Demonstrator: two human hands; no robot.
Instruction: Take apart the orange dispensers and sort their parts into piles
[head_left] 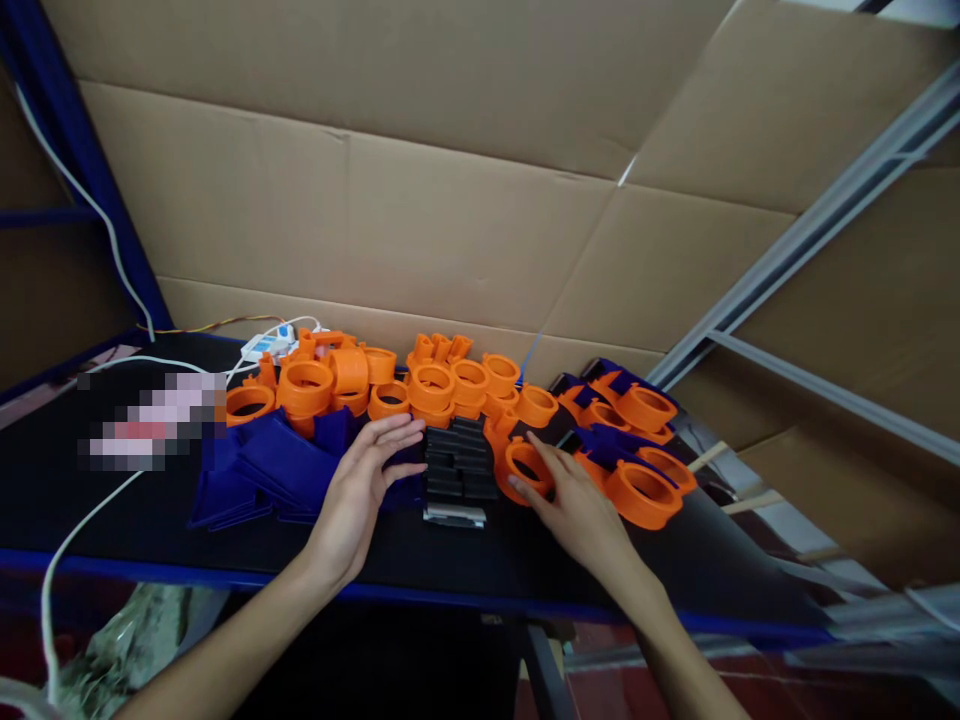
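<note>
My left hand (358,498) is open, fingers stretched to the right and thumb apart. Its fingertips reach the left side of a stack of black ribbed pieces (461,455), with silvery strips (454,516) at the near end. On the other side of that stack, my right hand (585,505) has its thumb and fingers round an orange ring-shaped part (517,490). Behind and partly under my left hand lie several flat dark-blue pieces (289,460). Past both hands, more orange ring parts (431,385) are piled along the back.
At the right stand orange ring parts joined to blue pieces (645,495). A white power strip (268,345) and cables (97,515) are at the left, near a blurred patch (154,420). Cardboard (450,220) walls the back; the black tabletop (510,560) has a blue front edge.
</note>
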